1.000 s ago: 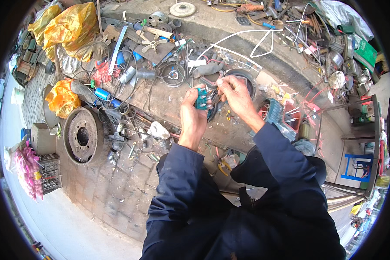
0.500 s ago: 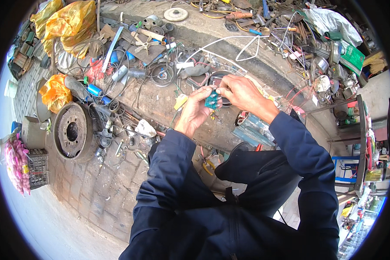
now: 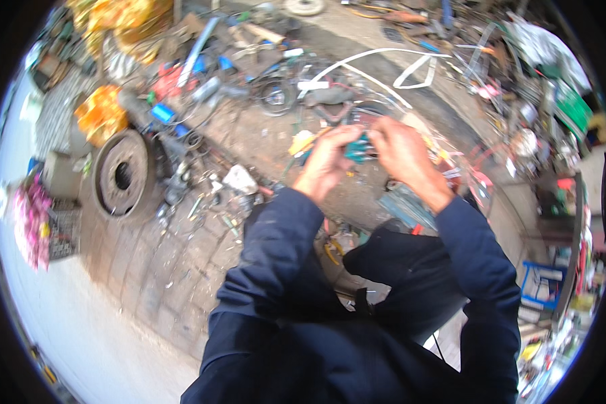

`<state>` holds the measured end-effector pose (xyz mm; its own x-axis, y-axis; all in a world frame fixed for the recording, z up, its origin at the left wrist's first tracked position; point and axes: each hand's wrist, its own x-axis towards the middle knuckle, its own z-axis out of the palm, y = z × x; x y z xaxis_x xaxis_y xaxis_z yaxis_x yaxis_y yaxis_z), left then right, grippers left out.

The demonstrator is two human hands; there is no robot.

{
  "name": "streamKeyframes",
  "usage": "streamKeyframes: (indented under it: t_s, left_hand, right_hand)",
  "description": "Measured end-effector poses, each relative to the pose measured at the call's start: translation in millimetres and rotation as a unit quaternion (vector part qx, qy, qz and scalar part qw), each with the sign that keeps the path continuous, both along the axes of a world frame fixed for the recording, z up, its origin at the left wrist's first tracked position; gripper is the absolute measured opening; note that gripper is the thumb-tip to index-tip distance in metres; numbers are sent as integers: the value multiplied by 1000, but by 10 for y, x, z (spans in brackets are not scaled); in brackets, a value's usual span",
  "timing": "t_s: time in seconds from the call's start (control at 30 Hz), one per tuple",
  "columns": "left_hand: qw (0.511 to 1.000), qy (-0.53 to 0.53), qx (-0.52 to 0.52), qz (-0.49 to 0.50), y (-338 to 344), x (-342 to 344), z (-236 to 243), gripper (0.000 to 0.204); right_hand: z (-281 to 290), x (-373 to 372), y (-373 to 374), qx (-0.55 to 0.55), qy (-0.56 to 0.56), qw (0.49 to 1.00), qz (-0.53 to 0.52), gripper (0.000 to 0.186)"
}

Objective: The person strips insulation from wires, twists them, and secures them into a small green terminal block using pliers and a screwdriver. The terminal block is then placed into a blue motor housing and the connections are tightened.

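Note:
Both of my hands meet in front of me over the littered ground, and the picture is smeared by motion. My left hand point(image 3: 328, 156) is closed, thumb up, on a small teal-green part point(image 3: 362, 149) with paler bits on it, too blurred to name exactly. From the other side my right hand point(image 3: 402, 156) bends its fingers down at the upper edge of that part. Whether its fingertips pinch a piece of it is hidden. A yellow-and-white piece point(image 3: 303, 143) lies just left of my left hand. Beyond the hands sits a dark round pan-like item point(image 3: 374, 108).
At left stands a rusty wheel rim point(image 3: 114, 175), with an orange plastic bag point(image 3: 101, 114) behind it. A white bent strip point(image 3: 357, 55) crosses the ground ahead. Blue-grey metal pieces point(image 3: 405, 207) lie near my right knee. Scrap heaps fill the far side, with a green sack point(image 3: 572, 108) at right.
The view has shifted, so the surroundings sit differently in the picture. My right hand has drawn slightly away from my left, and the teal-green part stays between them.

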<state>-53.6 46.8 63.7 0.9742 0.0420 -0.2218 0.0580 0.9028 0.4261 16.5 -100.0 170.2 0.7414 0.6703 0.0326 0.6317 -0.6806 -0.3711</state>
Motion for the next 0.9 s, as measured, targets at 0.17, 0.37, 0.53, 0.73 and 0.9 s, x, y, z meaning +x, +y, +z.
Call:
streamKeyframes:
  t_s: [0.17, 0.37, 0.53, 0.73, 0.9]
  left_hand:
    - [997, 46, 63, 25, -90, -19, 64, 27]
    - [995, 34, 53, 78, -194, 82, 61, 21]
    - [989, 6, 48, 136, -213, 73, 29, 15]
    - [986, -12, -13, 168, -135, -223, -27, 20]
    - [976, -60, 4, 208, -112, -375, -432, 19]
  right_hand:
    - [-78, 130, -69, 43, 2, 997, 60, 15]
    - [-303, 508, -205, 93, 162, 982, -14, 12]
    - [-492, 730, -161, 120, 149, 981, 41, 20]
    - [-476, 568, 185, 101, 204, 970, 81, 16]
    - [-662, 513, 405, 76, 240, 954, 163, 13]
